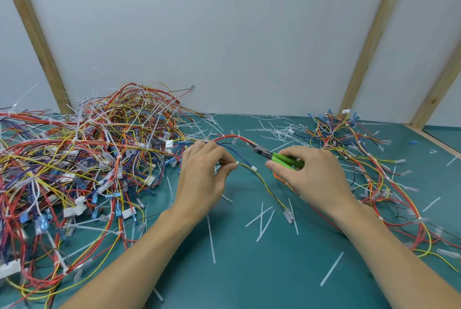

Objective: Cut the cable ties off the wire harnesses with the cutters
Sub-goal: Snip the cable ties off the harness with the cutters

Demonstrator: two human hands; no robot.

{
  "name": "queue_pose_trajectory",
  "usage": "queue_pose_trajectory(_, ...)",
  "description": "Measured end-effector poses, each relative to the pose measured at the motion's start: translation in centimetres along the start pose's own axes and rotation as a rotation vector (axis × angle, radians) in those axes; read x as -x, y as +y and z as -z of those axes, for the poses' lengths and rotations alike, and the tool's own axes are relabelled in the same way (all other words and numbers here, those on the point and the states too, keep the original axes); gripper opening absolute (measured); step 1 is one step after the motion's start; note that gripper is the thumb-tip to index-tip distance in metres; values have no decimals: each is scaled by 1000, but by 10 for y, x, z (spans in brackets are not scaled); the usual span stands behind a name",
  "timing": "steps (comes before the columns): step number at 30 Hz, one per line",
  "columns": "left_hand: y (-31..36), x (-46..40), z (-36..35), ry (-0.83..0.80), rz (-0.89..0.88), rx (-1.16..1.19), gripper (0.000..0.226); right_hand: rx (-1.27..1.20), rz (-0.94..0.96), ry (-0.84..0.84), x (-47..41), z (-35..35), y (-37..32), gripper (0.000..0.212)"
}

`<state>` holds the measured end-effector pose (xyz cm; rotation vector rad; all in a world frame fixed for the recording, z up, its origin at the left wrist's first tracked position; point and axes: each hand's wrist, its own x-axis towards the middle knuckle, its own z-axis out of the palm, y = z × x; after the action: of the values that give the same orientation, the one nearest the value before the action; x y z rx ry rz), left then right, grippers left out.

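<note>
My left hand (204,174) pinches a thin bundle of yellow, black and blue wires at a white cable tie (237,163). This wire harness (264,181) arcs from my fingers down to clear terminals near the mat's middle. A red branch (229,137) of it curves over the top between my hands. My right hand (311,174) grips the green-handled cutters (282,157). Their grey jaws (259,149) point left at the red branch and look nearly closed.
A big tangled pile of tied harnesses (87,159) fills the left of the green mat (249,271). A smaller heap of harnesses (369,159) lies at the right. Cut white tie strips (264,218) are scattered over the mat. A white wall with wooden battens (369,41) rises behind.
</note>
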<state>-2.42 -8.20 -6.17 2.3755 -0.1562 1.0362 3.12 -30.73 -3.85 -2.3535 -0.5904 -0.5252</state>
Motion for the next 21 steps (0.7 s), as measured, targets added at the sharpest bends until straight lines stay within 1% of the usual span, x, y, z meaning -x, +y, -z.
queue_pose_trajectory(3,0,0,0,4,10,16,13,-32,-82,-1,-2,-4,1,32)
queue_pose_trajectory(6,0,0,0,3,7,26,12,-166,-188,12,-3,-8,-1,36)
queue_pose_trajectory(8,1,0,0,3,0,34,10,-255,-244,-22,-2,-8,-2,37)
queue_pose_trajectory(13,3,1,0,-4,-34,95,6,-428,-218,-149,1,-11,-12,24)
queue_pose_trajectory(16,5,1,1,-52,-82,145,4,-475,-164,-222,6,-17,-21,19)
queue_pose_trajectory(18,6,1,1,-71,-99,170,7,-507,-148,-196,7,-19,-24,18)
queue_pose_trajectory(19,6,1,1,-52,-97,177,11,-544,-152,-173,6,-18,-24,18)
queue_pose_trajectory(21,5,-1,4,76,-68,162,19,-625,-171,-109,3,-14,-22,18)
